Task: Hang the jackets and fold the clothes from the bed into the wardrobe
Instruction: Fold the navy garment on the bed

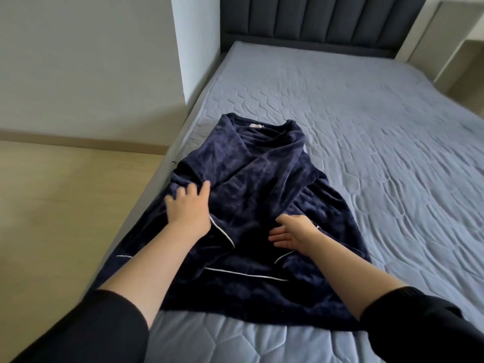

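Note:
A dark navy fleece garment (pixel 262 184) with thin white piping lies spread on the bed (pixel 366 142), collar toward the headboard, both sleeves folded in across its front. My left hand (pixel 190 208) rests flat on the left side of the garment with fingers spread. My right hand (pixel 293 233) lies on the garment's right part, palm turned sideways, fingers straight and pointing left.
The bed has a grey-blue quilted cover and a dark padded headboard (pixel 322 19). Pale wooden floor (pixel 65 195) and a white wall (pixel 86 58) lie to the left. A light-coloured furniture piece (pixel 453 40) stands at the far right.

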Tool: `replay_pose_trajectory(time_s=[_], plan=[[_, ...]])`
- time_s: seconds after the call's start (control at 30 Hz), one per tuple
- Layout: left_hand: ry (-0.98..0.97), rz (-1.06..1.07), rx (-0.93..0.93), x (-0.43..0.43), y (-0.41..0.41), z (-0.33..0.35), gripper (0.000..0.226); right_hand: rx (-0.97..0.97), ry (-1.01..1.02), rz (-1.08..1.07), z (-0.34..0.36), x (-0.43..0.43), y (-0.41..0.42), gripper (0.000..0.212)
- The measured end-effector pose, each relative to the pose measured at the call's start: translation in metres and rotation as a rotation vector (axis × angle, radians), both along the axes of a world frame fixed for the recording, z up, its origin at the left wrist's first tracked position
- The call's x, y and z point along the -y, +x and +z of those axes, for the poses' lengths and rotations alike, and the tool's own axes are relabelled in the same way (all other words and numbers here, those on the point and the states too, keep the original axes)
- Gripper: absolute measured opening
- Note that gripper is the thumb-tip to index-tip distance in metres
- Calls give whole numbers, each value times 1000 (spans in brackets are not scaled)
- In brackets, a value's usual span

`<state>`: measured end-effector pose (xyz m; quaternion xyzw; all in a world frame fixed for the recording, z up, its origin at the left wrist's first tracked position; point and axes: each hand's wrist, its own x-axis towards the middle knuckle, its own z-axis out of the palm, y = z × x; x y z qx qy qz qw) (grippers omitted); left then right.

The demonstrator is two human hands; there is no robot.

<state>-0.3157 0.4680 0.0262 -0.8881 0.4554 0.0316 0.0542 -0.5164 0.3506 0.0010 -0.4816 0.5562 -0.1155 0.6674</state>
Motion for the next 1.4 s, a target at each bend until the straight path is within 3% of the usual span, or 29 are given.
replay_pose_trajectory(time_s=[0.07, 0.17, 0.33, 0.57, 0.77, 0.9, 1.0, 1.07, 1.13, 1.23, 1.33, 1.4], plan=[[-136, -157, 35, 22, -24, -10, 77, -34, -62, -54, -2, 7, -8, 27], [-174, -311, -20, 56, -49, -32, 63, -57, -104, -146, -6, 23, -21, 20], [-114, -222, -169, 87, -56, -74, 61, -1, -151, -333, -19, 60, -26, 15], [-167, -213, -167, 103, -57, -89, 64, 52, -88, -370, -29, 119, -3, 30], [-186, -320, -146, 119, -49, -74, 61, 228, -126, -576, -3, 171, 20, 16], [-219, -303, -107, 124, -40, -82, 60, -29, -291, -675, -6, 193, 0, 9], [-225, -252, -121, 118, -39, -100, 61, -196, -287, -641, -22, 189, -8, 45], [-236, -231, -114, 117, -41, -110, 62, -442, -392, -529, -32, 190, -6, 56], [-247, -224, -90, 120, -42, -115, 64, -349, -468, -653, -35, 187, -4, 43], [-249, -226, -70, 122, -42, -118, 66, -539, -599, -713, -35, 182, 0, 41], [-249, -227, -60, 123, -42, -120, 68, -750, -755, -568, -36, 175, 2, 36], [-246, -226, -59, 123, -43, -120, 68, -753, -1125, -284, -35, 158, 9, 49]])
